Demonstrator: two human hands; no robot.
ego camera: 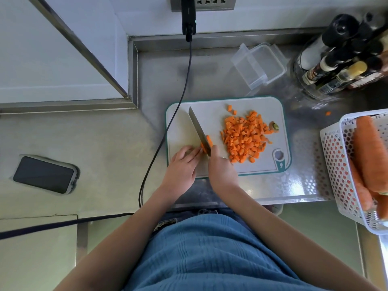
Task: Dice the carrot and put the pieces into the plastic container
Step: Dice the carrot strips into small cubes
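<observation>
A white cutting board (214, 114) with a teal rim lies on the steel counter. A heap of diced carrot (244, 137) covers its right half, with the cut-off carrot top (274, 126) beside it. My right hand (221, 171) grips the handle of a knife (197, 128), whose blade rests against a small carrot piece (206, 143). My left hand (182, 164) pinches that piece from the left with its fingertips. The clear plastic container (259, 65) stands empty behind the board.
A white perforated basket (336, 164) with whole carrots (369, 152) sits at the right edge. Bottles (344, 59) stand at the back right. A phone (45, 174) lies on the left. A black cable (180, 101) crosses the board's left corner. One stray carrot cube (328, 113) lies on the counter.
</observation>
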